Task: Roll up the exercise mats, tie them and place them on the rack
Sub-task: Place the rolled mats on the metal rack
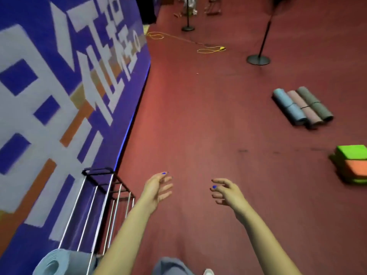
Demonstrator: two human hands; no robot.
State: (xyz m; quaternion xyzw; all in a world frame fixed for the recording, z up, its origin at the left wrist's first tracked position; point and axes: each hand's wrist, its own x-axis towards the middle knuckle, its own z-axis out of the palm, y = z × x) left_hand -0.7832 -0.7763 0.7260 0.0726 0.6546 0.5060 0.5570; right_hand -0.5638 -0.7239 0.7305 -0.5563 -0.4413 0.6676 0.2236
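Note:
Three rolled, tied mats lie side by side on the red floor at the right: a blue mat [289,107], a pink mat [305,109] and a grey mat [315,103]. A metal rack [103,197] stands at the lower left against the wall, and a rolled blue mat [59,262] lies at its near end. My left hand [158,188] and my right hand [226,192] reach forward over the bare floor, fingers relaxed and holding nothing. Both are far from the three mats.
A purple banner wall [65,92] runs along the left. Green and orange foam blocks [352,163] are stacked at the right edge. Two black pole stands [258,59] [187,27] and a yellow cord [210,49] are farther back on the floor.

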